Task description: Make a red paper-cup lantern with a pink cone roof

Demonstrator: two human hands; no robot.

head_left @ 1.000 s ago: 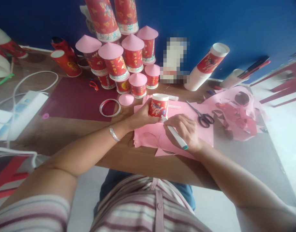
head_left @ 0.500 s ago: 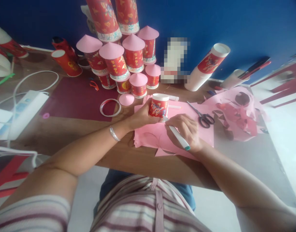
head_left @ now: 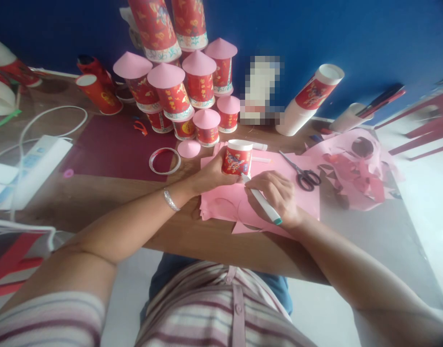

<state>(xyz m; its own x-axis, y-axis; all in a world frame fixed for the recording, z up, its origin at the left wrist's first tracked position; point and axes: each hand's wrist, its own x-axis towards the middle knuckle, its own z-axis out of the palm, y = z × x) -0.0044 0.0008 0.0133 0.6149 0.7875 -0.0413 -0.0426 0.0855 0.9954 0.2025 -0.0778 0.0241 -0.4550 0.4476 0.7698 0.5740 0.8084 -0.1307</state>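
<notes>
My left hand (head_left: 213, 172) is closed round the left side of a red paper cup (head_left: 237, 159) with a white rim and printed figures, held upright over pink paper sheets (head_left: 224, 205). In my right hand (head_left: 274, 193) is a white marker pen (head_left: 262, 205) with a green end. Its tip meets the lower edge of the cup, near the white band at the bottom; whether it touches is too small to tell. Black-handled scissors (head_left: 303, 176) lie on the paper just right of my right hand.
Several red cups with pink cone roofs (head_left: 167, 86) stand stacked at the back. A white ring (head_left: 165, 161) and a pink cone (head_left: 188, 149) lie left of the cup. Pink paper scraps (head_left: 362, 173) are piled at right. A white power strip (head_left: 33, 171) sits at left.
The marker in my right hand has shifted slightly left along the bottom edge of the cup. My left hand and the cup stay nearly still.
</notes>
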